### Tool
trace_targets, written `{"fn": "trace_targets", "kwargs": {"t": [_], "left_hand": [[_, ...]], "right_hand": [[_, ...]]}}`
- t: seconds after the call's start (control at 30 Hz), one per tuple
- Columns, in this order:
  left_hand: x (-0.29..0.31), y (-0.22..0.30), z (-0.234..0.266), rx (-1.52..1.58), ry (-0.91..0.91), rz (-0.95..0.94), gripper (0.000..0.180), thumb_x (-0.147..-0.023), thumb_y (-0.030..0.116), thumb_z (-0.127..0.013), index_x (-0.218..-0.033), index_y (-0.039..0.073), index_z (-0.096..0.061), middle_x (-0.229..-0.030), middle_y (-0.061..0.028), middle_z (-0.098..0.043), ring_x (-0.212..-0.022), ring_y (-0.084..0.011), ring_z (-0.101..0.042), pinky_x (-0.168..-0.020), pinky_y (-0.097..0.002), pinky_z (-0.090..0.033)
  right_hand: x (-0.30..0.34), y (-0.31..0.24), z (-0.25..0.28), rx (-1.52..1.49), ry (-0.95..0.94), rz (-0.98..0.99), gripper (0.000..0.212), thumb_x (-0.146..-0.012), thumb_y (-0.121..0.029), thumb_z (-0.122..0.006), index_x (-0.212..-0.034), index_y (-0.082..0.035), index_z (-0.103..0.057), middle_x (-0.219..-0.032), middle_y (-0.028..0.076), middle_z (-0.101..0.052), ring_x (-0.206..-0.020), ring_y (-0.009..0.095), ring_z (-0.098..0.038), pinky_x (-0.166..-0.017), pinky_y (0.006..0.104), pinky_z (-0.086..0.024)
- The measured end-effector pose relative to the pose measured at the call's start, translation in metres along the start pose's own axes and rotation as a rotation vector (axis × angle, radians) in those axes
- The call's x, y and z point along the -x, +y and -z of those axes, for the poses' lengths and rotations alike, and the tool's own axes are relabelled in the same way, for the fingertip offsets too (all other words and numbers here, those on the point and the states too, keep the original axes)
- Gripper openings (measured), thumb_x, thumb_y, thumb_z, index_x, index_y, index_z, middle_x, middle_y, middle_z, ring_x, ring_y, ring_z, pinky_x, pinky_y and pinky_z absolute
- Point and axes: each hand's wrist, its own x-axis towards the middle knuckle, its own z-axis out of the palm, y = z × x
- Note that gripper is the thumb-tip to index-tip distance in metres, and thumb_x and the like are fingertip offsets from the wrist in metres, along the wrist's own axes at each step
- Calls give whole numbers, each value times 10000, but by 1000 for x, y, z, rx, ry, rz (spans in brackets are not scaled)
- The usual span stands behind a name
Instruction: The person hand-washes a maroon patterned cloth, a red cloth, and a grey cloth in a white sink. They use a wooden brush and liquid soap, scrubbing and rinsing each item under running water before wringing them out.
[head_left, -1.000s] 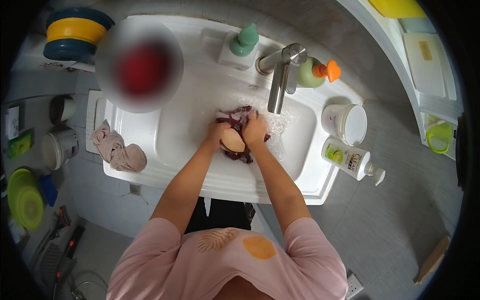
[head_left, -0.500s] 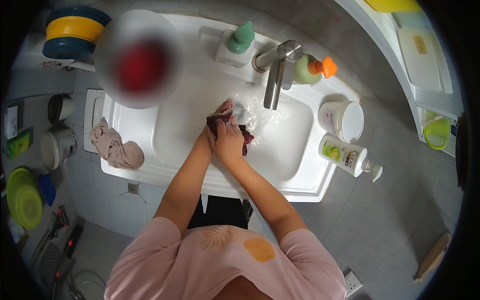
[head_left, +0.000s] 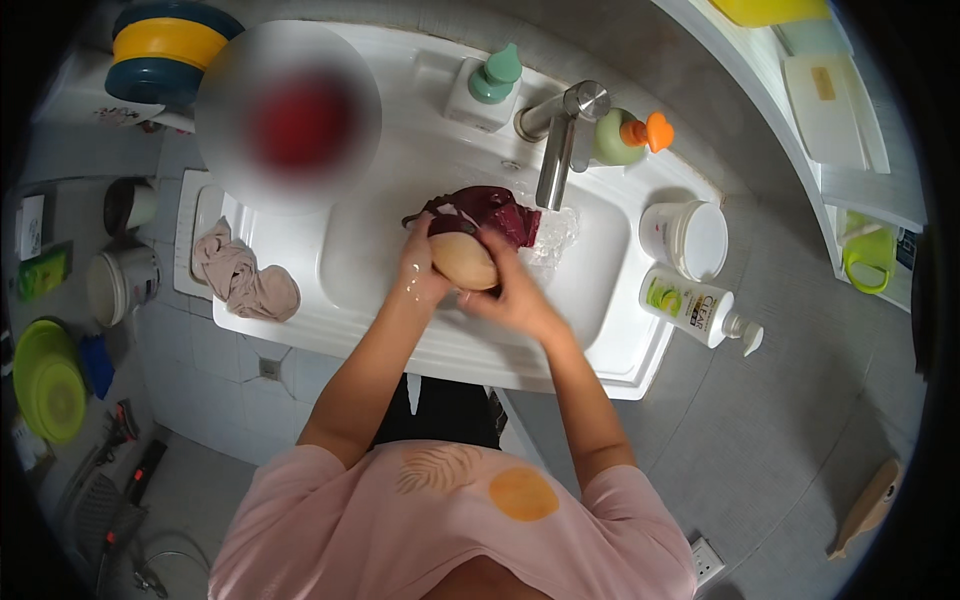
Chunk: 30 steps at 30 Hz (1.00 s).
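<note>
A wet dark-red bra (head_left: 490, 207) with a beige padded cup hangs between my hands over the white sink (head_left: 350, 245). My left hand (head_left: 421, 272) grips its left edge, with drops of water on the wrist. From the right, my right hand (head_left: 517, 296) holds the cup's side, its fingers bent round the cloth. The cup bulges toward me and the dark-red fabric spreads behind it. Water runs from the metal faucet (head_left: 556, 165) just beyond the bra and splashes in the basin. Some of my fingertips are hidden by the fabric.
A twisted beige cloth (head_left: 245, 275) lies on the sink's left rim. Behind stand a green-topped pump bottle (head_left: 487, 90) and a green bottle with orange pump (head_left: 620, 138). At right are a white tub (head_left: 690, 238) and a shampoo bottle (head_left: 690, 305). A blurred patch hides something reddish.
The bra was bunched up in my closed hands by the drain. Now it is opened out, its beige cup showing, and my hands have moved apart around it.
</note>
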Motion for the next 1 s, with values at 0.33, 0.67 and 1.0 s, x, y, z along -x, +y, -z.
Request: {"fn": "trace_targets", "kwargs": {"t": [0.33, 0.67, 1.0], "left_hand": [[38, 20, 0, -1364, -600, -906, 1003, -575, 299, -823, -1359, 82, -236, -1389, -101, -248, -1263, -257, -300, -1019, -407, -266], [-30, -5, 16, -1021, -329, 124, 521, -719, 310, -704, -1127, 40, -524, -1043, -86, -593, -956, -174, -573, -815, -294, -469], [-135, -42, 59, -962, 267, -396, 370, -743, 210, -627, -1030, -19, -575, -949, -99, -611, -845, -191, -586, -720, -316, -456]], "right_hand": [[39, -25, 99, -479, -151, -416, 350, -788, -76, -643, -1095, 41, -522, -1001, 89, -593, -863, 134, -548, -711, 267, -465], [7, 92, 16, -687, 26, -543, 350, -849, -45, -525, -1176, -61, -400, -900, 30, -536, -769, 77, -492, -643, 214, -411], [-15, 145, -86, 434, 145, -397, 263, -729, -70, -531, -973, 17, -485, -818, 242, -510, -762, 429, -507, -710, 475, -424]]}}
